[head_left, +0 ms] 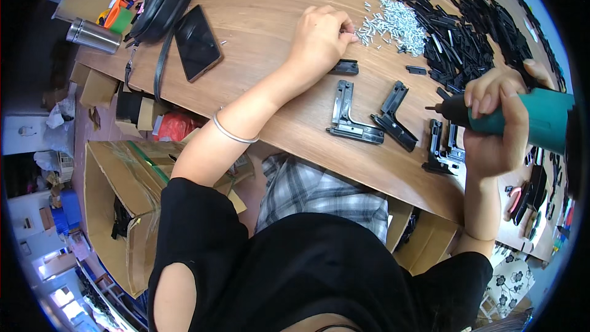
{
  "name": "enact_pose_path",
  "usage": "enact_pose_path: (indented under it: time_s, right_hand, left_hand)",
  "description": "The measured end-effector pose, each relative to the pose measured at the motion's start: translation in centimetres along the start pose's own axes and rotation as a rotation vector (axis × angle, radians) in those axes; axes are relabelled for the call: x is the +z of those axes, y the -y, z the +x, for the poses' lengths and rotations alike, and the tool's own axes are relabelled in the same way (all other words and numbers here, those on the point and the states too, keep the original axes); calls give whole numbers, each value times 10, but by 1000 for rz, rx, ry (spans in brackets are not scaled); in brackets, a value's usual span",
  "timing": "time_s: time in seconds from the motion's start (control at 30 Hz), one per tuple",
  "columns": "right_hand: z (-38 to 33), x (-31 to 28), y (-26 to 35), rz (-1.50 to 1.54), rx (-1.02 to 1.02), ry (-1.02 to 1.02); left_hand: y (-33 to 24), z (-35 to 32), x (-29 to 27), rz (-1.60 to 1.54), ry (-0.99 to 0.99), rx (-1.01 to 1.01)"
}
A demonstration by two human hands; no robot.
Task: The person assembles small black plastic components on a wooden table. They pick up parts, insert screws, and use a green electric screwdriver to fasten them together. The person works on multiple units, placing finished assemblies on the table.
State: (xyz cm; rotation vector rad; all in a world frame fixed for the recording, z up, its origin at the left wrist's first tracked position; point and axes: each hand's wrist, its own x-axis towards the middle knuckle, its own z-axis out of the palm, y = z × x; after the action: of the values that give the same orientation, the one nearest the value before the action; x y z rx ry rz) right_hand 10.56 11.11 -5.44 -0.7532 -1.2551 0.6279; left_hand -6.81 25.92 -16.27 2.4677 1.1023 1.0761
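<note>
My left hand (321, 34) reaches across the wooden table (264, 0) and pinches at the edge of a heap of small silver screws (396, 24); whether a screw sits between the fingers I cannot tell. A small black part (345, 67) lies just under that hand. My right hand (498, 123) grips a teal electric screwdriver (528, 117), bit pointing left, held above the table. Three L-shaped black plastic brackets lie near the front edge: one (350, 117) at centre, one (393, 117) beside it, one (442, 150) under the screwdriver.
A big pile of black plastic strips (467, 31) covers the table's far right. A dark phone (196, 43), a black bag (163, 3) and a steel flask (93, 35) lie at the left. An open cardboard box (123, 209) stands on the floor to my left.
</note>
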Motion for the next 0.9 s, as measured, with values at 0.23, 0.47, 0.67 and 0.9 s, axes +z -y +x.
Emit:
enact_pose_path:
  time_s: [0.23, 0.47, 0.67, 0.9]
  right_hand:
    - [0, 9, -10, 2, 6, 35]
    - [-3, 41, -8, 136, 27, 25]
    - [-10, 66, -1, 94, 163, 80]
    - [-21, 67, -4, 119, 178, 109]
  left_hand:
    - [-14, -7, -9, -215, -32, -70]
    - [-66, -58, -50, -523, 150, -94]
    - [-64, -82, -54, -320, -29, 175]
    - [-61, -88, -46, -370, -111, 240]
